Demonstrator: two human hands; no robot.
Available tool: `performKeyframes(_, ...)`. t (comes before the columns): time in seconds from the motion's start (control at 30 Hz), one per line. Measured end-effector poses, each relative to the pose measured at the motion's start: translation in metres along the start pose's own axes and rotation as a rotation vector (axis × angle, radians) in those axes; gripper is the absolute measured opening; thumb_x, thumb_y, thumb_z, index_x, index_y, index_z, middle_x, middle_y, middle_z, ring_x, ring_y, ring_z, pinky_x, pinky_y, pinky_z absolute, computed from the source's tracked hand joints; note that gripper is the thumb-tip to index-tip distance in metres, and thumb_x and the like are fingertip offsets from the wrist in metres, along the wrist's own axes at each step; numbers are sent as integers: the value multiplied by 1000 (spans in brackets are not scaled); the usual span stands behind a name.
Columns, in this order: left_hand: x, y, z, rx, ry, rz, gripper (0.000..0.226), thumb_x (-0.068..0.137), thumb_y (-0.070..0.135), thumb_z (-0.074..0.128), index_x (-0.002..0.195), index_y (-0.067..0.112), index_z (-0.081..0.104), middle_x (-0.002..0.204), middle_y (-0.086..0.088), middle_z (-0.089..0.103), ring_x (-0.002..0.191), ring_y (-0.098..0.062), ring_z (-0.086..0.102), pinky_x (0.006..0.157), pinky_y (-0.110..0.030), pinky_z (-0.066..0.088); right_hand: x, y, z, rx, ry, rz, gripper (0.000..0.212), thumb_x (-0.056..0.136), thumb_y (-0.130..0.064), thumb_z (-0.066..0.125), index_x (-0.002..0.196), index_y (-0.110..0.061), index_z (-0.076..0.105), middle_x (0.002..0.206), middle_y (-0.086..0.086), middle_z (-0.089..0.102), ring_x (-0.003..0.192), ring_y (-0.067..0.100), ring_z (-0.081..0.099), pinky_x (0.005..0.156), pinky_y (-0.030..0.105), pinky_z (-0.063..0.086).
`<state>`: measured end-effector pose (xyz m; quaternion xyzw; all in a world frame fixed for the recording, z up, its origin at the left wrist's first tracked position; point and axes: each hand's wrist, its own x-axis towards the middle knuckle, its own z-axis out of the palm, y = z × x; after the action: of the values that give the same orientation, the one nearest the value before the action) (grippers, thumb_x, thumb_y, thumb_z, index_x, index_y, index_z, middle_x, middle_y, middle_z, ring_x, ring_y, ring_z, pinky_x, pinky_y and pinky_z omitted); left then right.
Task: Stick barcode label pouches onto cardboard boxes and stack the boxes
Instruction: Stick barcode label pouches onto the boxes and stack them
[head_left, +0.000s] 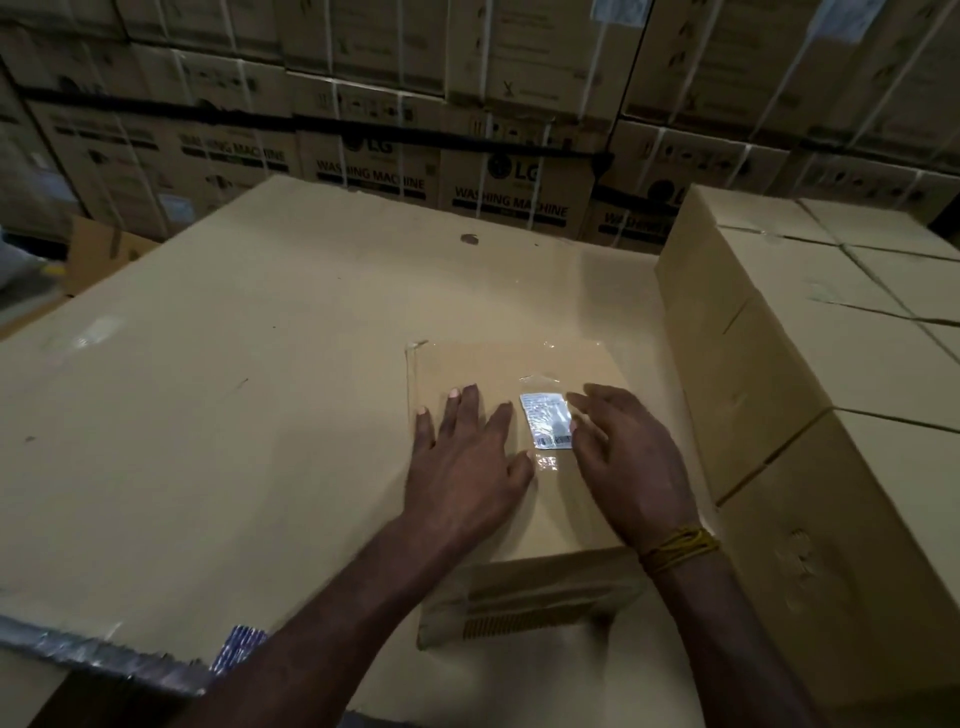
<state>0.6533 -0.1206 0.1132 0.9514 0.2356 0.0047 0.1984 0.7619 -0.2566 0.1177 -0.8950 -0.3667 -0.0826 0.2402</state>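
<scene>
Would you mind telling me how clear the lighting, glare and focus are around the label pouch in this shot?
Head view: dim overall; glare whitens the clear label pouch, so the barcode print is barely legible. Both hands, left hand and right hand, look sharp enough on the small box. The stacked washing-machine cartons behind are soft, and their edges bend from the wide-angle lens.

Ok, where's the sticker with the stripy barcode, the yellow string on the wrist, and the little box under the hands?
barcode label (546, 419): head view, middle of the white paper.
yellow wrist thread (681, 545): head view, on the strands round the right wrist.
small cardboard box (519, 369): head view, bare top face beyond the fingers.
</scene>
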Motion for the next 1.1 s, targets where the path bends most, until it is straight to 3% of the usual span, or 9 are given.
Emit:
performKeyframes(0.27, 49, -12, 1, 39, 61, 39, 56, 105, 37, 31, 159, 28, 17, 169, 2, 4, 156, -22, 2, 125, -46, 2, 13, 2, 18, -18, -121, -103, 34, 91, -16, 57, 124, -15, 67, 128, 5, 60, 108, 29, 60, 88, 42, 52)
performKeyframes(0.5, 71, -18, 5, 77, 132, 56, 53, 107, 34, 27, 159, 27, 19, 169, 4, 8, 156, -22, 6, 125, -47, 4, 40, -1, 16, -179, -213, -128, 41, 99, -25, 43, 138, -23, 56, 137, 3, 50, 117, 26, 49, 91, 37, 45)
performKeyframes(0.8, 76, -21, 8, 11, 179, 40, 53, 104, 34, 32, 156, 31, 26, 168, 7, 13, 155, -17, 9, 124, -45, 5, 63, 5, 33, -61, -194, -13, 27, 94, -30, 50, 119, -33, 56, 113, 3, 51, 102, 29, 53, 84, 39, 42)
performKeyframes(1.03, 77, -23, 9, -17, 186, 39, 53, 103, 33, 33, 156, 31, 27, 167, 7, 15, 155, -16, 9, 124, -45, 5, 63, 9, 38, -46, -193, -16, 39, 97, -31, 50, 136, -33, 54, 120, 6, 52, 108, 29, 53, 90, 39, 43)
performKeyframes(1.1, 76, -23, 9, -19, 190, 45, 53, 103, 34, 33, 156, 31, 28, 167, 7, 15, 155, -16, 10, 124, -45, 5, 61, 10, 39, 3, -151, 1, 36, 95, -31, 53, 130, -29, 55, 116, 7, 53, 105, 30, 55, 89, 41, 46)
